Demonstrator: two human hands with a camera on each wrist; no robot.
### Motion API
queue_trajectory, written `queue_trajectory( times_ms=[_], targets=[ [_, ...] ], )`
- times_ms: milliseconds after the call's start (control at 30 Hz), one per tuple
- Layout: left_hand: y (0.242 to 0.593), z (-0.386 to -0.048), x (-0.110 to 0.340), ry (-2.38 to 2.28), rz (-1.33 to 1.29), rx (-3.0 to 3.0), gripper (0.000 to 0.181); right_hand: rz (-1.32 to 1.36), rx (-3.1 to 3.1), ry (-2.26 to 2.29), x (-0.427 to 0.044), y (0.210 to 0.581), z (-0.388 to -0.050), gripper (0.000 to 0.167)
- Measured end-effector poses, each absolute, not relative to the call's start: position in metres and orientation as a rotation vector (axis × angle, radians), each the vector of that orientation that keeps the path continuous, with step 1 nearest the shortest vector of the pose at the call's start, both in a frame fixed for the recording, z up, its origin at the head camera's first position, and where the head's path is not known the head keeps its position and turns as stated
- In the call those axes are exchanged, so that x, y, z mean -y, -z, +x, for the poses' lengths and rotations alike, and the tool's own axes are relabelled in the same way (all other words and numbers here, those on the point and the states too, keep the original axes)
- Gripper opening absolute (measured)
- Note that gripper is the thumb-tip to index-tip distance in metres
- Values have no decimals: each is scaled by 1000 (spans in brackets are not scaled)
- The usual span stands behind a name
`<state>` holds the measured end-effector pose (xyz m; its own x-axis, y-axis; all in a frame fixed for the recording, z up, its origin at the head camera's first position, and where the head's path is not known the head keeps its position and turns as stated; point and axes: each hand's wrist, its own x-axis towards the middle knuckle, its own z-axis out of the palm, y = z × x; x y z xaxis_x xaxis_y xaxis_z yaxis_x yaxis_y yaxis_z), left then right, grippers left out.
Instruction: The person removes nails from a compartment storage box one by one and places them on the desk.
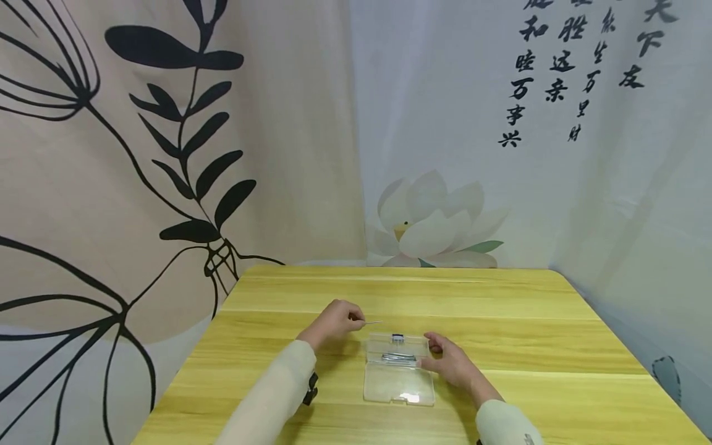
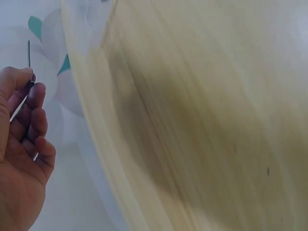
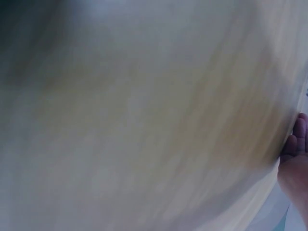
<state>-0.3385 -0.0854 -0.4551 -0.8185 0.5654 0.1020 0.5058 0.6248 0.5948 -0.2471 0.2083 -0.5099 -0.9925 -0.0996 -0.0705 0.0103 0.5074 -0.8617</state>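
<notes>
The left hand (image 1: 335, 321), fingers curled, pinches a thin metal rod (image 2: 29, 55); the right hand (image 1: 453, 363), half-curled, holds a clear case (image 1: 386, 380) by its edge on the worktop (image 1: 500, 315).

A: What's the clear plastic case (image 1: 384, 382) doing?
B: It lies open on the table (image 1: 500, 315), both halves spread flat, with the right hand (image 1: 455, 364) holding its right edge.
A: Anything inside?
B: Several slim, silvery rods (image 1: 397, 358) lie crosswise in the far half, close to the fold. A small dark-blue-and-white piece (image 1: 397, 339) sits near the far edge; too small to identify.
A: And the thin metal pin (image 2: 29, 54)?
B: Pinched in the left hand (image 1: 340, 319), raised beyond the case, its dark lower part partly hidden by fingers.
</notes>
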Motion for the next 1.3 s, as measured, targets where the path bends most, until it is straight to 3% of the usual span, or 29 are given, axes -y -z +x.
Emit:
queue_trajectory(
  times_ms=[767,1300],
  targets=[
    [466,-353,154,-969,681,-2787,10,-83,-2608,1518,-208,510,-249,74],
    [482,-353,176,-934,618,-2789,9,-65,-2617,1527,-207,510,-248,71]
  ],
)
